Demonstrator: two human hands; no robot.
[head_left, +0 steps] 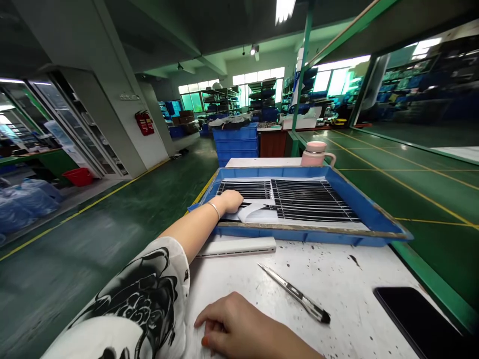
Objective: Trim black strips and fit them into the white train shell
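Note:
My left hand (232,200) reaches into the blue tray (299,233), its fingers closed at the left end of the rows of black strips (310,197). What it grips is hidden under the fingers. Beside it, a piece of white paper (256,212) curls up over a bare patch of the white sheet. My right hand (234,324) rests low over the white table (337,279), fingers loosely bent and apart, with nothing visible in it. Between the hands lies a long white slotted bar (239,247). A craft knife (295,293) lies to the right, its blade pointing towards the tray.
A dark phone (415,319) lies at the table's right edge. Behind the tray stands a pink mug (315,153). Stacked blue crates (236,144) are beyond it. A green surface with yellow lines (404,174) runs along the right; a red bucket (78,176) stands far left.

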